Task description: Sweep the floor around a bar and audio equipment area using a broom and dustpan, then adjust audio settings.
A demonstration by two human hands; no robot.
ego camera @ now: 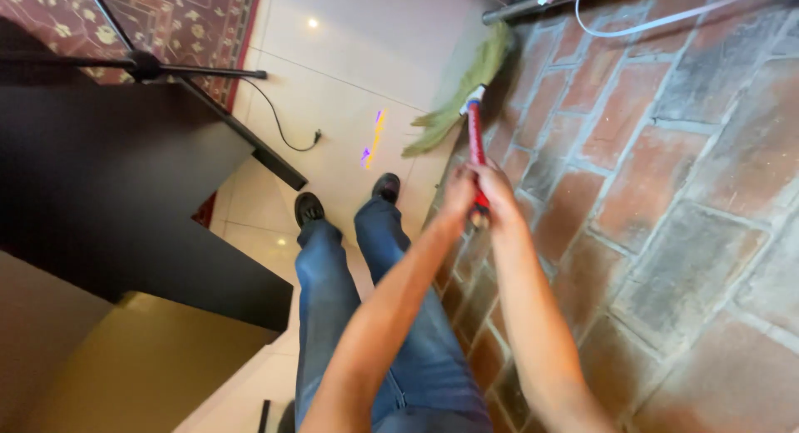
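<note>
Head cam, looking straight down: I've got both hands stacked on the red broom handle [476, 146], left hand [457, 193] and right hand [497, 191] touching each other, fingers wrapped fully shut around it. Two hands because the handle runs out away from me, so it's easier to steer. The green bristles [466, 87] sit down where the tile floor [333, 108] meets the brick wall [666, 191], pressed into that edge. My shoes [345, 198] are planted just beside the wall, and a dark desk [108, 191] is off to my left.
</note>
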